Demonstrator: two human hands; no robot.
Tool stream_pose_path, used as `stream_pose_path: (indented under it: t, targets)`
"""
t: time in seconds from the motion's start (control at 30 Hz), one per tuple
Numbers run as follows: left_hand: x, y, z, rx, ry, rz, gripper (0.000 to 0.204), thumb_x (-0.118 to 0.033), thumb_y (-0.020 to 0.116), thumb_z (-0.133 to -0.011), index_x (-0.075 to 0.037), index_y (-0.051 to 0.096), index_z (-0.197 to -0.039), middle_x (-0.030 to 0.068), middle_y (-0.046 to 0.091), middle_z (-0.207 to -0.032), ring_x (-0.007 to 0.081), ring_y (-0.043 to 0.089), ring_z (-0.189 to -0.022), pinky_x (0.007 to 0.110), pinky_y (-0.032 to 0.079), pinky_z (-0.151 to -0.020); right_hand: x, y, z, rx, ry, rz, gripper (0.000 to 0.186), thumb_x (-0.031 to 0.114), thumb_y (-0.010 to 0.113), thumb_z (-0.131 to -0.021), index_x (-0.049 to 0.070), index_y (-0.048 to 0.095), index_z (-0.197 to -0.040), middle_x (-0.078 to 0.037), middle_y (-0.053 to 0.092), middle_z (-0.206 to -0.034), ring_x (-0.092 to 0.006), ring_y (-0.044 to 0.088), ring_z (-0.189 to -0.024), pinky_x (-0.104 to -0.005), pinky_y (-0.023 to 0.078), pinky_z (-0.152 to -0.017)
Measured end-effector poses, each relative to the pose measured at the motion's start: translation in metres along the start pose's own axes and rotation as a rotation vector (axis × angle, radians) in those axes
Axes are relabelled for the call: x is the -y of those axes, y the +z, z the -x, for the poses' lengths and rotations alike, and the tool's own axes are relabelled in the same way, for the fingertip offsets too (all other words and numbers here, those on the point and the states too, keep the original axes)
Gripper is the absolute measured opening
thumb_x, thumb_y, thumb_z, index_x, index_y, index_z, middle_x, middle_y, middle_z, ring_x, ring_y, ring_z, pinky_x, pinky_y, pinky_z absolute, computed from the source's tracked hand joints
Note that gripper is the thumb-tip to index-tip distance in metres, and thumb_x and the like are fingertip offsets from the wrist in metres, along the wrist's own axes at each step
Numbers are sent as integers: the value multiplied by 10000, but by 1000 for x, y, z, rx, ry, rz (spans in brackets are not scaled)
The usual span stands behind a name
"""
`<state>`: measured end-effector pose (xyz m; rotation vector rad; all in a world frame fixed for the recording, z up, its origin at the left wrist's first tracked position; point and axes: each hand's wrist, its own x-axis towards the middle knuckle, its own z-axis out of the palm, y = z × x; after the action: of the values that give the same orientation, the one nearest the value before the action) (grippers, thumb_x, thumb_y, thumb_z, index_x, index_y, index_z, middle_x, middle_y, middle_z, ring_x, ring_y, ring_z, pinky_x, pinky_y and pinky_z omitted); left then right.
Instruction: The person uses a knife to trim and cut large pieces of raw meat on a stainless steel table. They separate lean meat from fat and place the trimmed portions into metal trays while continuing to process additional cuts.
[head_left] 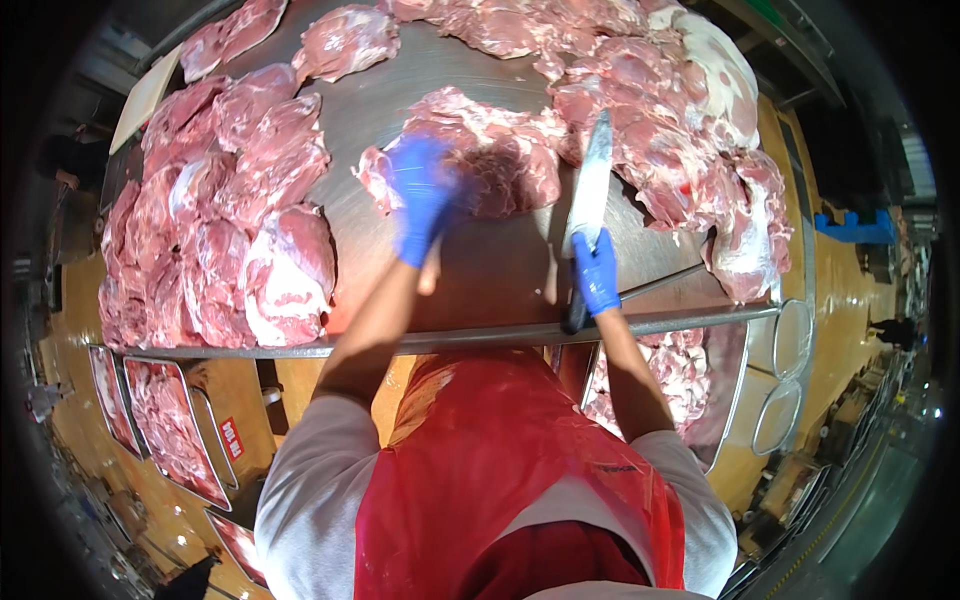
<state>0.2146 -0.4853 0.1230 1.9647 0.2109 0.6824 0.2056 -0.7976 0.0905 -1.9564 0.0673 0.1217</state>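
On the steel table (370, 110) in front of me lies a large cut of raw meat (515, 175), reddish with pale fat. My left hand (420, 190), in a blue glove, is over its left part. Motion blurs those fingers, so their grip cannot be made out. To the right, my blue-gloved right hand (598, 272) is closed on a knife (592, 180). Its broad blade points away from me, beside the cut and apart from my left hand. The dark handle end shows below the hand.
Meat cuts (220, 230) are heaped on the table's left, and another heap (650, 120) covers the far right. Below the front edge (450, 340) stand a meat-filled bin (725, 400) at right and a tray of meat (170, 420) at left. A pale board (145, 100) sits far left.
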Motion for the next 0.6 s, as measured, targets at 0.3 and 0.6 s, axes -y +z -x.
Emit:
stream_pose_path:
  t: [0.3,0.6]
  targets:
    - [31,39,-51,-48,-535,211,381,-329,624,-903,-64,637,-1176,108,670,-1156,262,656,-1007,401,512,-919,-27,62,-198,111,-455,80,321,221,598,-946,4,580,-1182,-136,625,-1099,-221,591,-1002,-369,472,-879]
    - [46,54,-107,166,-346,-622,276,-326,585,-787,-85,692,-869,240,630,-1114,433,630,-982,522,508,-824,-19,89,-169,291,-292,-48,283,226,612,-937,-10,592,-1092,-115,585,-1066,-212,559,-1005,-361,451,-901]
